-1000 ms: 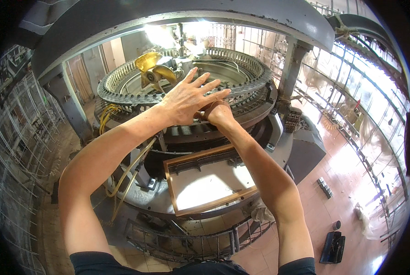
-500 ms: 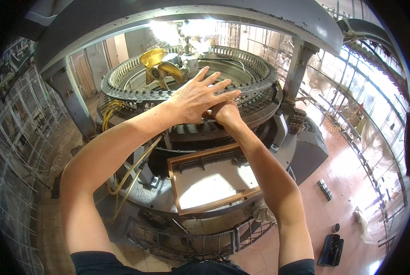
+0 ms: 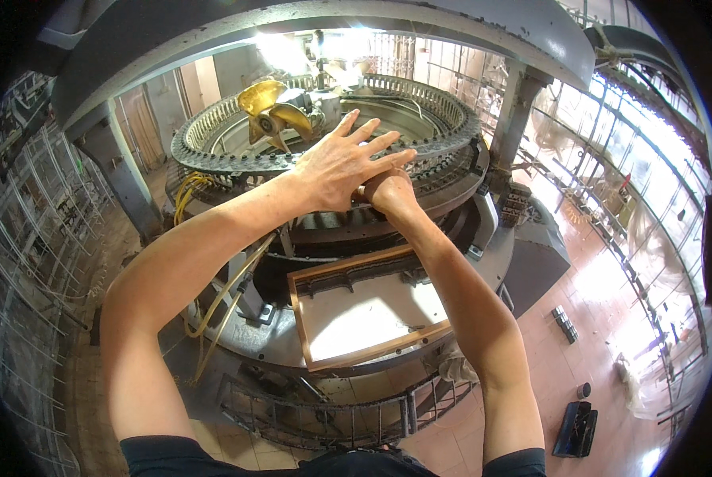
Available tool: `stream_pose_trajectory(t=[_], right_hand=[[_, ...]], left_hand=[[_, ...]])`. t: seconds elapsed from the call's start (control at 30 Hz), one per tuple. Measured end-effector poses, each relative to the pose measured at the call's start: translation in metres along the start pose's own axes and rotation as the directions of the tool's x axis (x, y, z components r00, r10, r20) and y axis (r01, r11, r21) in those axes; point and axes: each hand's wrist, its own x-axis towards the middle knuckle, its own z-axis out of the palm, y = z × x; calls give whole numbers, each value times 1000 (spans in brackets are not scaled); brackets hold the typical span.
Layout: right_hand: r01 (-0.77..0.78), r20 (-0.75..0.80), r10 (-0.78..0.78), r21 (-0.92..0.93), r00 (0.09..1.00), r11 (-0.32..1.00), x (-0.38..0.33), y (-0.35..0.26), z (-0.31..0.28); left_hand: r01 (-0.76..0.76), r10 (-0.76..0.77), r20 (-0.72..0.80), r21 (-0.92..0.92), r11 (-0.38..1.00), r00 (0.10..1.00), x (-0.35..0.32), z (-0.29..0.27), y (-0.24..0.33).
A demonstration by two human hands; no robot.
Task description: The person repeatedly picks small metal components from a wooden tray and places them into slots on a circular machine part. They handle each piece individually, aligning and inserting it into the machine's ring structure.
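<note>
I look down on a large circular knitting machine with a grey toothed ring [image 3: 213,155] around its top. My left hand [image 3: 344,163] lies flat with fingers spread on the near part of the ring, its fingertips pointing right. My right hand [image 3: 388,191] is closed in a fist just under the left fingers, pressed against the ring's outer side; what it grips is hidden. A brass-coloured curved part [image 3: 272,107] stands inside the ring, behind my left hand.
A wooden-framed tray [image 3: 364,318] with a pale sheet rests on the machine's lower platform below my arms. Yellow cables [image 3: 221,302] hang at the left. Grey frame posts [image 3: 515,111] flank the machine. A dark case [image 3: 575,429] lies on the tiled floor at right.
The view has shifted slightly; both hands stay together on the ring, the left hand's fingers reaching a little further right over the right fist.
</note>
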Motion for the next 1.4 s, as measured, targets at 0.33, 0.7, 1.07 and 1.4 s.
stream_pose_trajectory(t=[0.33,0.7,1.07,1.4], right_hand=[[-24,86,21,39,996,999,-3,-5,-13],[-54,27,52,82,998,995,-2,-3,-9],[-5,18,4,49,1000,999,3,9,3],[-36,40,32,78,999,996,-2,0,-6]], left_hand=[[-4,4,9,-4,1000,1000,5,4,1],[1,-1,3,3,1000,1000,4,3,3],[-26,27,27,-25,999,999,8,4,2],[-32,29,66,41,999,997,8,1,4]])
